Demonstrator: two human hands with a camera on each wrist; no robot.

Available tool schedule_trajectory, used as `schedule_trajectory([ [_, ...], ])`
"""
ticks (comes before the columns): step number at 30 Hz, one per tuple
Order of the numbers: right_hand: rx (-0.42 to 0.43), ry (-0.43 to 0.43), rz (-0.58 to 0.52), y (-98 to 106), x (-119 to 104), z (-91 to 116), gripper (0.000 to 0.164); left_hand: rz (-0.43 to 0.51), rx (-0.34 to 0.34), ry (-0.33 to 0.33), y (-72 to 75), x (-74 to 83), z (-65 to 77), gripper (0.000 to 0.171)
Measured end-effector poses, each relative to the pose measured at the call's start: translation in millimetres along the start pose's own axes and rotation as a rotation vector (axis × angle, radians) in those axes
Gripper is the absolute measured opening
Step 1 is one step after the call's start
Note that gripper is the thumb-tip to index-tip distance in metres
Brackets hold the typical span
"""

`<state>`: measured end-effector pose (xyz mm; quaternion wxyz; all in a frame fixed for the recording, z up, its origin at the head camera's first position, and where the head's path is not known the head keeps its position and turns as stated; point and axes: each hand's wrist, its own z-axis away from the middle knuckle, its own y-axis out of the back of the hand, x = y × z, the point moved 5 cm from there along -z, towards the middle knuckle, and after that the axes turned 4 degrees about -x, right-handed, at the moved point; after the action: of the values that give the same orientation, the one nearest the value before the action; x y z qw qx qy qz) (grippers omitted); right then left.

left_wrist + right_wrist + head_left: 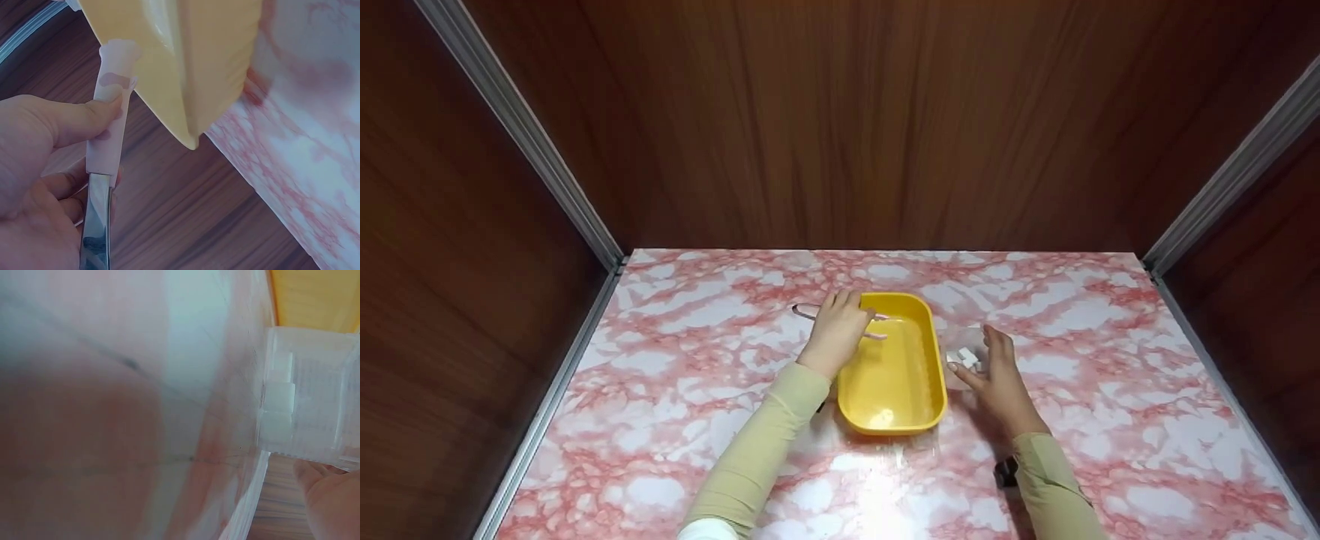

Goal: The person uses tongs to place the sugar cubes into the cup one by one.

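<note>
My left hand (838, 334) grips a pair of tongs (97, 214) with metal arms and pale pink ends, over the left rim of a yellow basin (894, 379). In the left wrist view the thumb presses on one pink end (109, 143). The two pink tips point right, above the basin's inside, with nothing between them. To the right of the basin, my right hand (1003, 379) holds a small clear plastic container (318, 394) between thumb and fingers. Several white cubes (966, 358) lie in it. Most of the right hand is out of the right wrist view.
The basin and the container stand on a red-and-white marbled tabletop (697, 360). Dark wood-grain panels (825, 127) rise behind and at both sides, with metal strips (540, 150) at the corners.
</note>
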<state>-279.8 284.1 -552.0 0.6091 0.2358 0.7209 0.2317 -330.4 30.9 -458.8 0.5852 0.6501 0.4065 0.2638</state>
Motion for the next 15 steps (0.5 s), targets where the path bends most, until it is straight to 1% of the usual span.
schedule_trajectory([
  [2, -0.003, -0.002, -0.01, 0, 0, 0, 0.096, -0.004, -0.002, 0.005, -1.0, -2.5, 0.6, 0.037],
  [6, -0.008, -0.007, -0.013, 1, -1, 0, 0.096, -0.001, -0.001, 0.022, -4.5, -8.3, 0.9, 0.03],
  [10, -0.02, -0.013, -0.026, 0, -1, 1, 0.097, 0.011, -0.027, 0.039, -9.9, -13.3, 0.8, 0.027],
  [15, -0.012, -0.01, -0.035, -1, -1, 1, 0.097, -0.002, -0.047, 0.054, -12.8, -16.0, -0.3, 0.023],
])
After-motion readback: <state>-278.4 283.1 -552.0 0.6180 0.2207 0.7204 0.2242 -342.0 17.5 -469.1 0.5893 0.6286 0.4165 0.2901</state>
